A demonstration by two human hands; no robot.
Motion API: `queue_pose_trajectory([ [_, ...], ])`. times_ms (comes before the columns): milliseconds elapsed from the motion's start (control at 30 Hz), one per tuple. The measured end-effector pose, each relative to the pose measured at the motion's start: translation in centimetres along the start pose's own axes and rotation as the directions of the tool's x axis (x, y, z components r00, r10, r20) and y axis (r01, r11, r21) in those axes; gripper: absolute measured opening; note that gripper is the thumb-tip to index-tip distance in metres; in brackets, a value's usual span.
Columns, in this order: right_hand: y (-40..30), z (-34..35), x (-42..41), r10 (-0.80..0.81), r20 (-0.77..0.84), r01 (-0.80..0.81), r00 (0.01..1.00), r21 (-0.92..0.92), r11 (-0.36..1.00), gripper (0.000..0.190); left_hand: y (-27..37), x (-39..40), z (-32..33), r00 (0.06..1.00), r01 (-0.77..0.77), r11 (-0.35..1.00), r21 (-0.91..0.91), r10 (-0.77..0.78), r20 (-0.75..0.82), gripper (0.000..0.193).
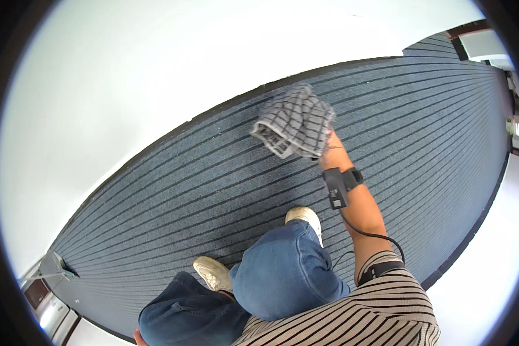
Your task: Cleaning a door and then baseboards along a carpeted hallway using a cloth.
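A grey checked cloth (296,121) hangs bunched from my right hand (327,145), above the striped blue-grey carpet (251,173) and near the foot of the white wall. The cloth covers most of the hand and its fingers. A black device is strapped to the right wrist, with a cable running up the arm. Of my left hand (140,337), only a small part shows at the bottom edge, beside my left knee; whether it holds anything is hidden.
A white wall (125,86) with a dark skirting strip (225,104) runs along the far side. A long-handled tool with a flat head (65,267) rests on the floor at the lower left. Pale furniture (484,45) stands at the upper right.
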State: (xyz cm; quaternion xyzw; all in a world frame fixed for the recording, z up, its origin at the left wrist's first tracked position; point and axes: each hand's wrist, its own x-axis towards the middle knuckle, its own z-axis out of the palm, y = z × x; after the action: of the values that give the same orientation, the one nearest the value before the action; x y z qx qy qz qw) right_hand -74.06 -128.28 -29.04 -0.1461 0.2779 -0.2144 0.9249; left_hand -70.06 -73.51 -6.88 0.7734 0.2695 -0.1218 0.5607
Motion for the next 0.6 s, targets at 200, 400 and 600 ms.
queue_pose_trajectory([
  [200,-6.3,-7.0,2.8,-0.07,-0.056,0.073,0.996,0.057,0.996,0.036,1.2,0.6,1.0,0.972,0.217,0.975,-0.057,-0.221,-0.081,0.054],
  [400,-4.5,-4.8,6.2,-0.094,-0.045,0.097,0.995,0.07,0.993,0.038,0.4,0.5,1.1,0.968,0.104,0.988,0.117,-0.074,-0.239,0.056],
  [600,-2.7,-0.6,4.6,-0.025,-0.031,0.024,0.999,-0.031,0.999,0.039,-0.3,1.5,-4.3,0.984,0.18,0.983,-0.025,-0.18,-0.015,0.052],
])
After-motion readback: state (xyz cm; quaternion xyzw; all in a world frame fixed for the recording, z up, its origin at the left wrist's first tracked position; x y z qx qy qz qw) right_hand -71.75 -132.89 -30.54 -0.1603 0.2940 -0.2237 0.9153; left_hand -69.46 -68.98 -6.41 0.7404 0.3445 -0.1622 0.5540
